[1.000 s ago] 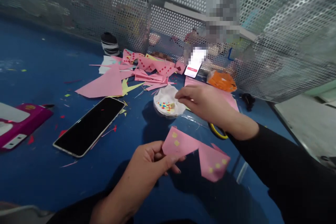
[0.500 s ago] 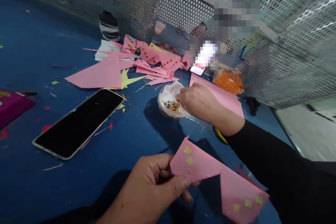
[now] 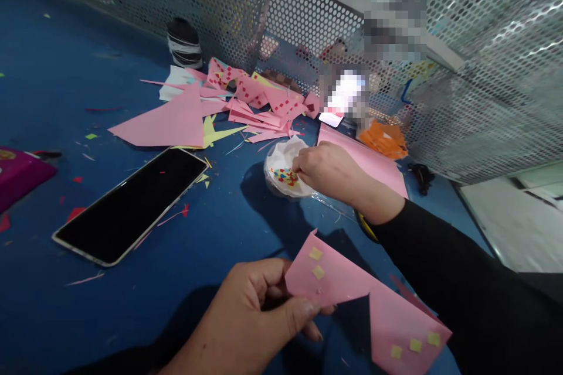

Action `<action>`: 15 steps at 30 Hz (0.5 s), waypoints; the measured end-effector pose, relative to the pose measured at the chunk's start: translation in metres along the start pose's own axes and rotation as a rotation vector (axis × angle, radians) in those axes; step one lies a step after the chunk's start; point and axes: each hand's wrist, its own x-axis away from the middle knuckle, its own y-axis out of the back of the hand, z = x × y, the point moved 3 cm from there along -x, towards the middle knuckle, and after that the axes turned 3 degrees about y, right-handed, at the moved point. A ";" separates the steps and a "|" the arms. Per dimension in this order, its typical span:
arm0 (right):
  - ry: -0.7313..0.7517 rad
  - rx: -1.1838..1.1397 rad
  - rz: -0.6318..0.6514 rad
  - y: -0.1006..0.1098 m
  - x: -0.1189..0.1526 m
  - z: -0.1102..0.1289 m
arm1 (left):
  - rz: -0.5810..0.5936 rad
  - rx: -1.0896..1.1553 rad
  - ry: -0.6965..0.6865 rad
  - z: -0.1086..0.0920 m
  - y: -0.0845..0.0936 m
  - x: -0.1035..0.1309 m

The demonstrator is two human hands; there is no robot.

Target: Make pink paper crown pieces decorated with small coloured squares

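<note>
Left hand (image 3: 253,319): thumb and fingers pinched one end of the pink paper (image 3: 345,281) — too tight a pinch could have creased it.
Pink paper: it tilted out rightward from that pinch, nearer than the bowl (image 3: 271,183); bending might have loosened any poorly stuck yellow squares (image 3: 416,345).
Right hand (image 3: 336,173): its fingertips were bunched close together at the bowl; whether they held anything could not be told.
Bowl: coloured bits (image 3: 284,176) lay inside — a knock from those knuckles could have spilled them.
Pink scraps (image 3: 259,122): spilled bits reaching this farther litter might have been lost.
</note>
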 end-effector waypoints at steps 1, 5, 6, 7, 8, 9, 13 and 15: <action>-0.001 -0.009 -0.004 -0.001 0.000 0.000 | 0.001 0.002 -0.003 0.000 0.000 0.000; 0.005 -0.060 -0.028 -0.002 -0.001 0.000 | -0.015 0.008 -0.009 -0.001 -0.001 -0.001; 0.015 -0.072 -0.036 -0.003 -0.001 0.001 | -0.018 0.007 -0.008 -0.001 -0.001 -0.002; 0.027 -0.080 -0.042 -0.003 -0.002 0.002 | -0.022 0.002 -0.006 -0.001 -0.001 -0.002; 0.039 -0.085 -0.047 -0.003 -0.003 0.003 | -0.021 -0.005 -0.008 0.000 -0.001 -0.003; 0.049 -0.084 -0.052 -0.004 -0.004 0.004 | -0.015 -0.012 -0.012 0.001 0.000 -0.003; 0.059 -0.052 -0.055 -0.006 -0.006 0.007 | -0.007 -0.008 -0.014 0.005 0.001 -0.003; 0.056 -0.035 -0.050 -0.006 -0.007 0.008 | -0.012 0.001 -0.006 0.006 0.001 -0.003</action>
